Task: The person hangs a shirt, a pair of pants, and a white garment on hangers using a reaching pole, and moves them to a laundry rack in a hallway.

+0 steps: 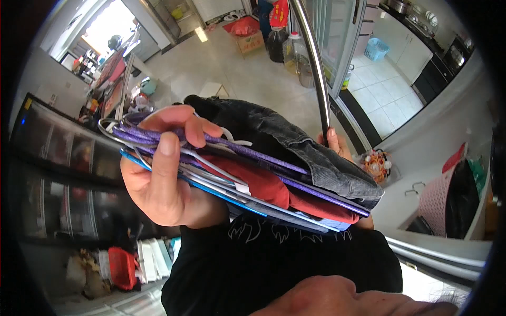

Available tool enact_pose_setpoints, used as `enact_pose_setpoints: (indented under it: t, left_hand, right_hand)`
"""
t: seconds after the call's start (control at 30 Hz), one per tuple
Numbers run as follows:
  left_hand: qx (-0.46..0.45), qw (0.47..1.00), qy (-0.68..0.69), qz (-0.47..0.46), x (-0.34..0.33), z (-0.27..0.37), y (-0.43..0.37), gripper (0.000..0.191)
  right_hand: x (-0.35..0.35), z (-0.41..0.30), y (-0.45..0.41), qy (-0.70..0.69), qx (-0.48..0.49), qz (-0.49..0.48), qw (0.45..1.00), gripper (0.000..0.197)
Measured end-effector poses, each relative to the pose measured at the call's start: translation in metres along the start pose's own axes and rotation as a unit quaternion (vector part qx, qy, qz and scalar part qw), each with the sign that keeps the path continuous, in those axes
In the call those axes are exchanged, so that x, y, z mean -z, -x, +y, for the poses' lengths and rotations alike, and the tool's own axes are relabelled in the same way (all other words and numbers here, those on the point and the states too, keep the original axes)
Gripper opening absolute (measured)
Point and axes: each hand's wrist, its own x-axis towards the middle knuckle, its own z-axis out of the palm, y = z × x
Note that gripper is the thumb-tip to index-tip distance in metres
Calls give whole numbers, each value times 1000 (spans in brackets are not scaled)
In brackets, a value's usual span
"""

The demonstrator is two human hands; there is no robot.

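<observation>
My left hand [166,173] holds a bundle of clothes hangers by their hooks, thumb on one side and fingers curled over the other. Purple coated hangers [245,152], a blue hanger [229,201] and pale ones lie pressed together. Dark grey denim [292,130], a red garment [253,181] and blue cloth [340,224] hang on them. My right hand [338,144], partly hidden behind the denim, grips the lower end of a shiny metal pole [316,59] that rises past the top of the view.
A pink perforated basket [433,203] and tangled orange and white items [375,164] are at the right. Beyond the pole are a sliding glass door [336,35] and a blue basket [376,49]. A cardboard box [251,42] stands on the floor; a dark glass-fronted cabinet [63,146] is at the left.
</observation>
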Motion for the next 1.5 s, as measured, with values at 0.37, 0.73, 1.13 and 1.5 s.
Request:
enact_pose_setpoints:
  t: [0.37, 0.73, 1.13, 1.5]
  left_hand:
    - [6, 999, 34, -22, 84, -160, -193, 28]
    - [2, 998, -35, 49, 112, -313, -328, 22]
    - [-27, 982, -157, 97, 177, -528, -538, 24]
    - [52, 983, -142, 101, 266, -694, -737, 22]
  right_hand:
    - [-73, -36, -208, 100, -10, -48, 994, 70]
    - [-152, -1, -456, 112, 80, -192, 972, 39]
    - [-237, -37, -785, 49, -91, -203, 974, 43]
    - [-372, -29, -1031, 3, 40, -177, 983, 38]
